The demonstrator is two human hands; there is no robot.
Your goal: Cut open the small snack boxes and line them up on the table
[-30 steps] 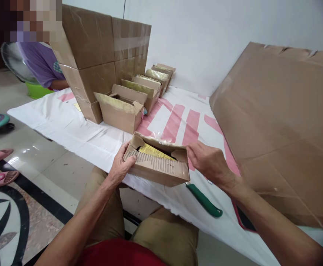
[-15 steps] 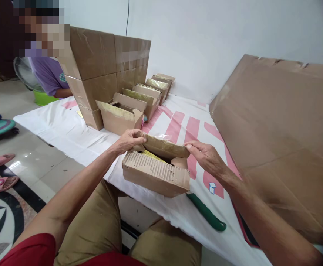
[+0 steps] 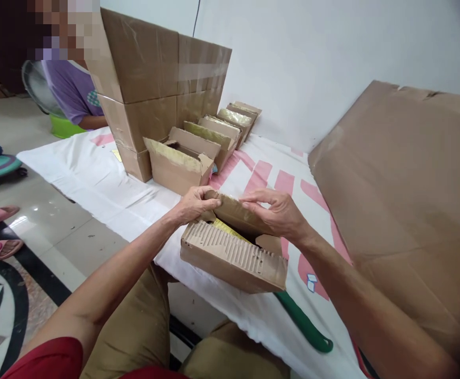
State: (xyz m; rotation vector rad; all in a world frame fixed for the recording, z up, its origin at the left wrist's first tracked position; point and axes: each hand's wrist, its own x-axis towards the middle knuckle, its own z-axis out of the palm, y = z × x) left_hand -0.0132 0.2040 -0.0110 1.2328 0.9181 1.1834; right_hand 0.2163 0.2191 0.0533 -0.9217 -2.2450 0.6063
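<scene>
While both hands pinch the far flap of the small brown corrugated cardboard box [image 3: 233, 258] at the bench [image 3: 107, 181] edge (left hand [image 3: 193, 204], right hand [image 3: 275, 213]), a hard push could tip it off onto the floor.

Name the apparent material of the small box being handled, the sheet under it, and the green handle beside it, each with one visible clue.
Small box: corrugated cardboard, matte brown; its torn face shows ribbed fluting. Sheet: probably thin plastic film, glossy white with pink print; it creases and shines. Green handle: seemingly smooth, moulded plastic.
</scene>
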